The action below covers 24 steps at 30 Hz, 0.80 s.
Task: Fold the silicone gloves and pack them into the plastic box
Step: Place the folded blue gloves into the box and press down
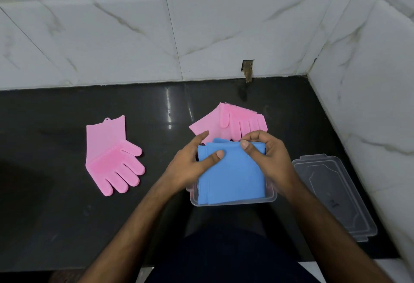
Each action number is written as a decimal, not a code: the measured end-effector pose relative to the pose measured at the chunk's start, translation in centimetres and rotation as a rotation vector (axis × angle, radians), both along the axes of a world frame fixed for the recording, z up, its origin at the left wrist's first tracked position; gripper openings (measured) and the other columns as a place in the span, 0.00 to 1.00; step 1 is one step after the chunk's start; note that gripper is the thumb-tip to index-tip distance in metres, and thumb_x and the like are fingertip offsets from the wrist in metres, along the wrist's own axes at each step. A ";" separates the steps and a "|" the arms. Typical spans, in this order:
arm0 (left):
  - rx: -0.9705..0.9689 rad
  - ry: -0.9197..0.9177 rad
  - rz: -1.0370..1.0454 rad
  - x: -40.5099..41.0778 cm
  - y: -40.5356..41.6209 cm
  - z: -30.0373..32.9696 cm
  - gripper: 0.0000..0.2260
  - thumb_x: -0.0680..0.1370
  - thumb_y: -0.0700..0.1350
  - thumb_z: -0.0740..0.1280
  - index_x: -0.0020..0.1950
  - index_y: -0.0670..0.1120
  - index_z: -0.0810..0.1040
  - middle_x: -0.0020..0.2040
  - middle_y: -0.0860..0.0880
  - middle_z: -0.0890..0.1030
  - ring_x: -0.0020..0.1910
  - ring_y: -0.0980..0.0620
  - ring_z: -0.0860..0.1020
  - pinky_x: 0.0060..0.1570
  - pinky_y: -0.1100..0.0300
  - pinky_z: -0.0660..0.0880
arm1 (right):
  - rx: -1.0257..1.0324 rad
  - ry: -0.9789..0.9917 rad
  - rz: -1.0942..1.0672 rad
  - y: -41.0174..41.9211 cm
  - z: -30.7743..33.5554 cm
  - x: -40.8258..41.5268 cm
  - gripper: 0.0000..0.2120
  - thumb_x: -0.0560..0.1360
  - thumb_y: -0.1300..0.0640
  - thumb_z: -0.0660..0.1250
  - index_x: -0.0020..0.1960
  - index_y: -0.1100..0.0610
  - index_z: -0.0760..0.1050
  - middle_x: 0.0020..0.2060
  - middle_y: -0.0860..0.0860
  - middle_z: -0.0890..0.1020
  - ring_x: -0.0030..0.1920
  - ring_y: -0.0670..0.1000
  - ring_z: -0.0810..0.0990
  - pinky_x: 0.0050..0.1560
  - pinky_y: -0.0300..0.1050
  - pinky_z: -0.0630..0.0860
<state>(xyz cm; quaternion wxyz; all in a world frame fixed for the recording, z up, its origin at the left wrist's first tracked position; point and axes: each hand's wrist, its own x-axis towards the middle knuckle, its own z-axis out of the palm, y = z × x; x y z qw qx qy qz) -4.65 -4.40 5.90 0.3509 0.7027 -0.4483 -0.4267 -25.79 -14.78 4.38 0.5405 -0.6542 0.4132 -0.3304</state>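
Observation:
A folded blue silicone glove (233, 177) lies in the clear plastic box (233, 202) at the counter's near middle. My left hand (190, 161) rests on the glove's left side, thumb pressed on top. At the glove's far right corner my right hand (266, 150) pinches the folded edge. Just behind the box lies a folded pink glove (233, 121), bristles up. A second pink glove (114, 157) lies flat at the left, fingers pointing toward me and to the right.
The box's clear lid (333, 195) lies on the black counter (67, 215) to the right of the box. White marble-tiled walls (369, 103) close off the back and right side. A small broken notch (247, 70) shows at the back wall's base.

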 end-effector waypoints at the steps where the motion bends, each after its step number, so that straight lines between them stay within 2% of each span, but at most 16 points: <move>1: 0.027 0.039 -0.047 0.3 -0.4 0.3 0.41 0.70 0.71 0.71 0.80 0.59 0.65 0.59 0.58 0.84 0.57 0.57 0.85 0.59 0.55 0.82 | 0.025 -0.021 0.016 -0.1 0.1 0.0 0.03 0.77 0.50 0.73 0.48 0.48 0.82 0.46 0.47 0.86 0.46 0.51 0.85 0.44 0.48 0.85; 4: 0.051 0.189 -0.149 0.9 -1.0 0.3 0.25 0.74 0.62 0.74 0.69 0.60 0.75 0.56 0.58 0.86 0.54 0.55 0.86 0.54 0.60 0.83 | 0.074 -0.072 0.070 -0.3 0.4 -0.2 0.03 0.78 0.51 0.72 0.49 0.50 0.81 0.46 0.49 0.85 0.46 0.53 0.86 0.43 0.46 0.83; 5: 0.050 0.230 -0.151 1.0 -1.0 0.3 0.23 0.73 0.60 0.75 0.66 0.61 0.76 0.56 0.56 0.86 0.54 0.54 0.86 0.53 0.59 0.84 | 0.082 -0.083 0.082 -0.3 0.4 -0.3 0.03 0.78 0.52 0.72 0.49 0.51 0.81 0.46 0.49 0.85 0.45 0.52 0.85 0.42 0.45 0.83; 8: 0.047 0.291 -0.113 1.2 -1.0 -0.1 0.35 0.69 0.59 0.78 0.74 0.57 0.70 0.61 0.46 0.83 0.56 0.47 0.86 0.57 0.50 0.84 | 0.086 -0.121 0.107 -0.2 0.5 -0.4 0.02 0.78 0.54 0.72 0.49 0.52 0.82 0.45 0.50 0.85 0.43 0.51 0.85 0.41 0.43 0.81; 10: 0.053 0.283 -0.135 1.4 -1.1 -0.2 0.43 0.68 0.60 0.79 0.80 0.60 0.63 0.63 0.49 0.82 0.58 0.51 0.85 0.61 0.51 0.82 | 0.072 -0.129 0.125 -0.1 0.5 -0.6 0.03 0.78 0.54 0.72 0.49 0.52 0.81 0.45 0.51 0.85 0.44 0.52 0.84 0.42 0.44 0.82; 11: 0.056 0.291 -0.156 1.4 -1.1 -0.2 0.44 0.68 0.59 0.79 0.80 0.61 0.63 0.63 0.51 0.82 0.59 0.51 0.85 0.62 0.52 0.81 | 0.066 -0.130 0.132 -0.1 0.5 -0.6 0.03 0.78 0.54 0.72 0.49 0.52 0.81 0.45 0.51 0.85 0.44 0.52 0.84 0.42 0.45 0.82; 15: 0.032 0.358 -0.205 1.6 -1.4 -0.1 0.24 0.75 0.50 0.78 0.69 0.53 0.76 0.58 0.46 0.86 0.57 0.43 0.86 0.56 0.48 0.83 | 0.055 -0.143 0.141 0.0 0.6 -0.8 0.03 0.77 0.53 0.72 0.48 0.52 0.81 0.45 0.49 0.85 0.43 0.49 0.84 0.41 0.41 0.81; 19: 0.003 0.264 -0.169 1.4 -1.1 -0.1 0.18 0.75 0.52 0.76 0.59 0.44 0.77 0.53 0.46 0.87 0.51 0.44 0.87 0.49 0.51 0.84 | 0.055 -0.127 0.098 0.1 0.6 -0.6 0.04 0.78 0.53 0.72 0.49 0.53 0.81 0.45 0.50 0.85 0.44 0.50 0.84 0.42 0.42 0.81; 24: -0.055 0.025 -0.110 0.3 -0.3 0.2 0.14 0.78 0.61 0.70 0.51 0.51 0.80 0.47 0.51 0.87 0.46 0.51 0.87 0.50 0.48 0.85 | 0.002 -0.042 0.035 0.1 0.7 -0.3 0.04 0.78 0.51 0.72 0.49 0.52 0.81 0.45 0.47 0.85 0.45 0.50 0.85 0.42 0.41 0.81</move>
